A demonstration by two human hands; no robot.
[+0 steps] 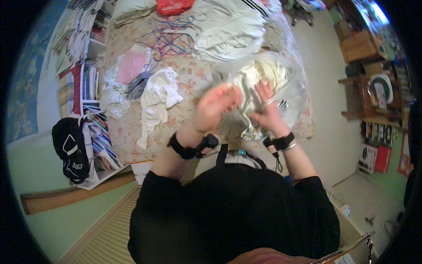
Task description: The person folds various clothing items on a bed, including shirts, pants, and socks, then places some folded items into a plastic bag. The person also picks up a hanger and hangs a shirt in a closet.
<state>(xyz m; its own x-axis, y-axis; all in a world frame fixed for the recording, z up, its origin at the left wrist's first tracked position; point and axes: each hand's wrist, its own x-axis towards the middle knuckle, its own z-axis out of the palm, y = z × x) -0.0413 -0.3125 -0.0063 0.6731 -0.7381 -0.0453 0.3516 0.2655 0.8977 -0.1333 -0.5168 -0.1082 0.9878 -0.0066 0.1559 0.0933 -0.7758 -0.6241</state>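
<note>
A clear plastic bag [293, 107] lies on the bed with white and cream clothing [263, 71] in and around it. My right hand [267, 112] rests at the bag, fingers apart, with a band of plastic across them; whether it grips the bag is unclear. Raised at the bag's left side is my left hand [219, 102], blurred, its fingers bent; what it touches cannot be told. A crumpled white garment [160, 94] lies left of my hands. Farther left are a pink cloth [132, 66], a grey cloth [138, 85] and a pale patterned cloth [115, 95].
Tangled plastic hangers [168, 39] lie on the floral bedspread [189, 74], beside a large white garment pile [230, 36]. A red bag [174, 6] is at the far edge. Bookshelves with a black bag [71, 150] stand left; a wooden chair [354, 99] stands right.
</note>
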